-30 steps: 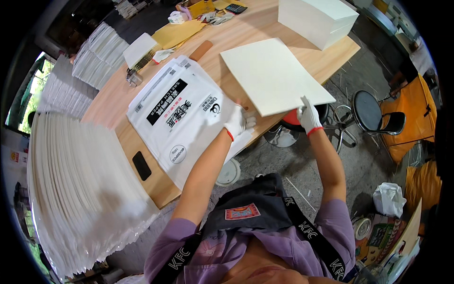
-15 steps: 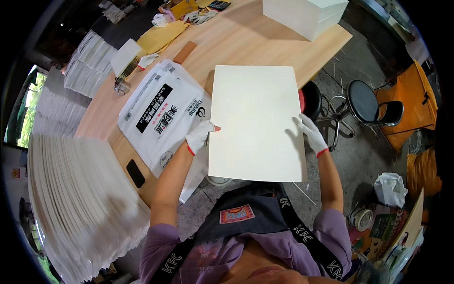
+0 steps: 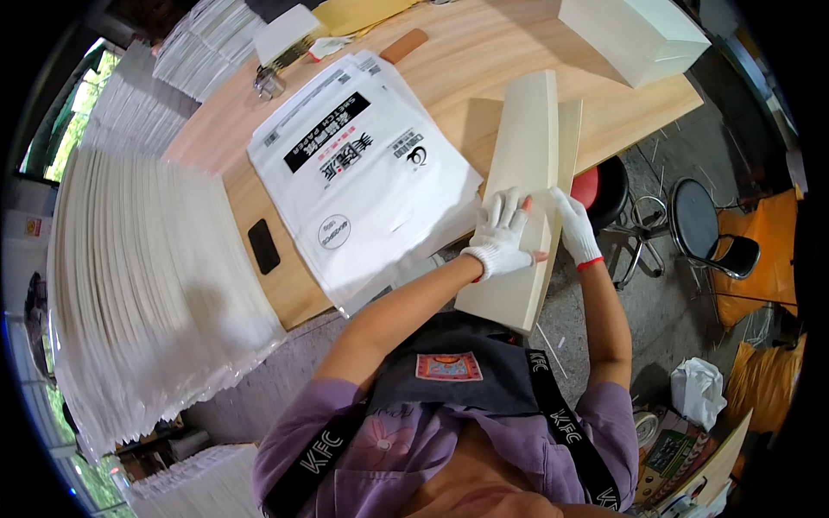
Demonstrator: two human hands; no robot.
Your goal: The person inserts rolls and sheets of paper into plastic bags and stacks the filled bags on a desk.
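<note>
A stack of cream paper sheets (image 3: 519,138) is tilted and bent lengthwise in front of me, its far end over the table and its near end close to my apron. My left hand (image 3: 503,237), in a white glove with bare fingertips showing, lies across the paper with its fingers spread. At the paper's right edge is my right hand (image 3: 576,229), also gloved, its fingers along the edge and its thumb hidden behind the sheets. Left of the paper, white printed plastic bags (image 3: 380,224) lie flat in a pile on the table.
The wooden table (image 3: 466,43) carries a black phone (image 3: 264,246), a brown block (image 3: 403,46), a small metal-and-glass item (image 3: 268,83) and a white paper stack (image 3: 635,39). A tall pile of wrapped sheets (image 3: 155,285) stands at left. Stools (image 3: 695,211) stand on the floor at right.
The paper has turned from lying flat toward me to a bent, tilted position. My left hand has moved from its left edge onto its face. The view has shifted left.
</note>
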